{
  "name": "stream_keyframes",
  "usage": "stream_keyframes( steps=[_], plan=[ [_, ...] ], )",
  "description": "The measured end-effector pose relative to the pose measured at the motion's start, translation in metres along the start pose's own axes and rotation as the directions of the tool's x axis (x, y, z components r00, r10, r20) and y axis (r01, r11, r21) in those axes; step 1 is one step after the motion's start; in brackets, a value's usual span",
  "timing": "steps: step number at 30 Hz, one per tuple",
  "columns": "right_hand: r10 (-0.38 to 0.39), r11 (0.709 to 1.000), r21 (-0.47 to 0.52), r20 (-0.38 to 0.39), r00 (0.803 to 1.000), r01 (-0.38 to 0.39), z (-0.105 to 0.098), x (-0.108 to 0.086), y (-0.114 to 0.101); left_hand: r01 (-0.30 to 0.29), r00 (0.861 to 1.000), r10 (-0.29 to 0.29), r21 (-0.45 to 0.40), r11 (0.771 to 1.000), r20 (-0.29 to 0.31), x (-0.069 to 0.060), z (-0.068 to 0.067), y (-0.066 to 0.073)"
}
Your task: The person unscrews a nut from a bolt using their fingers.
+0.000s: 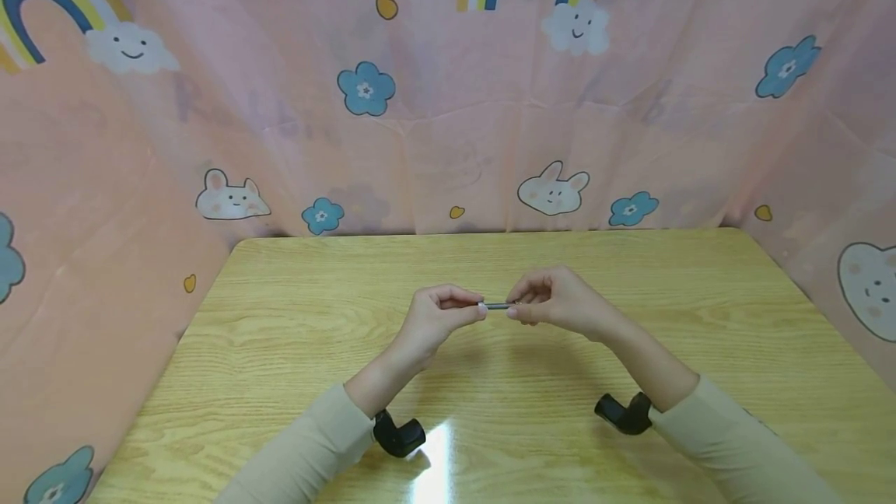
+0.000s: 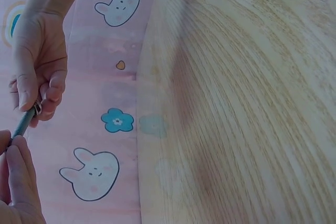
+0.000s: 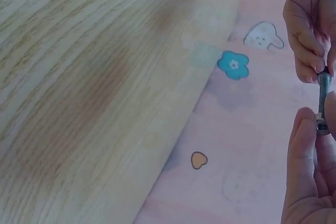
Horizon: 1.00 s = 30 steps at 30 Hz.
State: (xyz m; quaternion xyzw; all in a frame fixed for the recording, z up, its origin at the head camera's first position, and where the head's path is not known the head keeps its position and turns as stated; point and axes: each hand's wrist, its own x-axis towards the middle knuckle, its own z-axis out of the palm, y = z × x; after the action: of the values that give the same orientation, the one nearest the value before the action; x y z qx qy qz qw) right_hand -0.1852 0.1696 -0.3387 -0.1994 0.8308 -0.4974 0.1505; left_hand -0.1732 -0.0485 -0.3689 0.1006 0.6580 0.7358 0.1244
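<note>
A grey metal bolt (image 1: 497,306) is held level above the table between both hands. Thumb and fingers of my left hand (image 1: 437,321) pinch one end of it. At the other end, my right hand (image 1: 565,302) pinches a small metal nut (image 3: 322,124) between thumb and fingertips. Threads show along the bolt's shank (image 2: 21,125) in the left wrist view. The nut sits at the bolt's tip; fingers partly cover both ends, so how far it is threaded on I cannot tell.
A light wood-grain table (image 1: 315,317) lies beneath the hands. Pink patterned cloth (image 1: 448,138) hangs behind it and at both sides. Black wrist-worn devices (image 1: 399,435) hang under both forearms, over the table. A bright glare patch (image 1: 432,461) shows near the front.
</note>
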Motion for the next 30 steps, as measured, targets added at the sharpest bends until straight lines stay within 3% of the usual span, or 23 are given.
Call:
stream_keyframes(
  steps=[9,16,19,25,30],
  plan=[
    [-0.032,0.999,-0.019,-0.094,0.995,0.030,0.004,0.000,0.001,0.012,1.000,-0.012,-0.001,1.000,-0.003,0.000,0.000,-0.003],
    [-0.070,0.996,-0.055,-0.125,0.990,0.064,0.006,0.001,0.002,0.019,1.000,-0.019,-0.003,1.000,-0.012,0.000,0.000,-0.003],
    [-0.045,0.998,-0.042,-0.095,0.994,0.041,0.004,0.001,0.004,0.019,1.000,-0.019,0.001,1.000,-0.014,0.000,-0.001,-0.003],
    [0.066,0.990,0.119,0.040,0.997,-0.071,-0.003,0.002,0.008,0.019,1.000,-0.019,0.004,1.000,-0.020,0.001,-0.002,-0.003],
    [0.054,0.987,0.148,0.056,0.997,-0.062,-0.005,0.004,0.007,0.012,1.000,-0.012,0.000,1.000,-0.019,0.001,-0.003,-0.003]
  ],
)
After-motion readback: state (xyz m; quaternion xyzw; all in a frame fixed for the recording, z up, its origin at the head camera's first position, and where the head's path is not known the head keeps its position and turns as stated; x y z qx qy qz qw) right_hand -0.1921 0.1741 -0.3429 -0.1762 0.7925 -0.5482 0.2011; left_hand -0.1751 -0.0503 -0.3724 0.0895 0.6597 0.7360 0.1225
